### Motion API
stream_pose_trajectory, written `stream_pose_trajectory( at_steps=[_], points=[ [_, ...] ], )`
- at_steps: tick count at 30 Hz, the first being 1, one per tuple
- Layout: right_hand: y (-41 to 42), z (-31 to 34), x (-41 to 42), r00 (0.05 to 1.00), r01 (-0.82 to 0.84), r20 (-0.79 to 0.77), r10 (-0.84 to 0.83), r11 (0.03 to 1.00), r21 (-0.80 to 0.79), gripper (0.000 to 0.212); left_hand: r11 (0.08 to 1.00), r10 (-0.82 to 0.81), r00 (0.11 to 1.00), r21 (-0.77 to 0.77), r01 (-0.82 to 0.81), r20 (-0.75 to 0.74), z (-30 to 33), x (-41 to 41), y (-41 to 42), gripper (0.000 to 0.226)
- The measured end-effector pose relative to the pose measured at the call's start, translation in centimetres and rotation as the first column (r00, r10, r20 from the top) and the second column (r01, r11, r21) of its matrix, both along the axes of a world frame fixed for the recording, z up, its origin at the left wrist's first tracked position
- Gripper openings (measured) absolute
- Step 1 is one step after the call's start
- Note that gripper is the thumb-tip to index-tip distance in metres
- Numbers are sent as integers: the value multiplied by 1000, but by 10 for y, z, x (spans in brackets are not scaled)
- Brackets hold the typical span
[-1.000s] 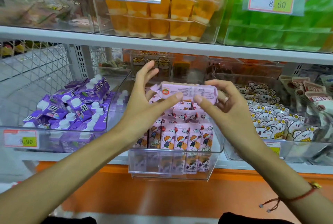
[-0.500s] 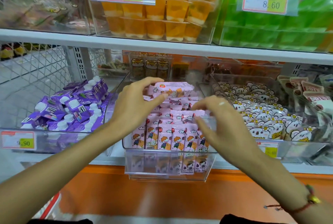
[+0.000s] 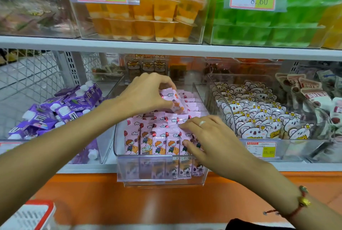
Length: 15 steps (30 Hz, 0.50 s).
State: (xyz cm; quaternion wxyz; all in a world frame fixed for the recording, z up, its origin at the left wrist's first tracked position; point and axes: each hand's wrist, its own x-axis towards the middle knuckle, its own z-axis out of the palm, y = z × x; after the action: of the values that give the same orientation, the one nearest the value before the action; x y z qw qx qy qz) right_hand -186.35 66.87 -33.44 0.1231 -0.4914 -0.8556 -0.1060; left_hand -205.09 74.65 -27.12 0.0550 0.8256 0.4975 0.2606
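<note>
Left hand [image 3: 146, 96] pinches one pink packet [image 3: 175, 101] in curled fingers. The packet is tilted, just above the rear rows in the clear bin [image 3: 162, 167], with open room up to the upper shelf [image 3: 166, 47]. Right hand [image 3: 209, 137] lies flat, fingers slightly spread, tips touching the tops of the front-row packets [image 3: 159, 141] at the right end, near the bin's right wall. The bin's front lip juts past the lower shelf edge [image 3: 277, 167]; purple pouches [image 3: 61, 107] sit just left, koala packets [image 3: 259, 118] just right.
</note>
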Motion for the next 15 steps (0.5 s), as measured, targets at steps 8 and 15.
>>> stream_pose_trajectory(
  at_steps=[8,15],
  points=[
    [1,3,0,1000,-7,-9,6,999,-47,39,987,-60,995,-150,49,-75,-7,33,34,49],
    [0,3,0,1000,4,27,-3,999,-45,39,982,-132,957,-165,91,-260,-42,33,42,21]
  ],
)
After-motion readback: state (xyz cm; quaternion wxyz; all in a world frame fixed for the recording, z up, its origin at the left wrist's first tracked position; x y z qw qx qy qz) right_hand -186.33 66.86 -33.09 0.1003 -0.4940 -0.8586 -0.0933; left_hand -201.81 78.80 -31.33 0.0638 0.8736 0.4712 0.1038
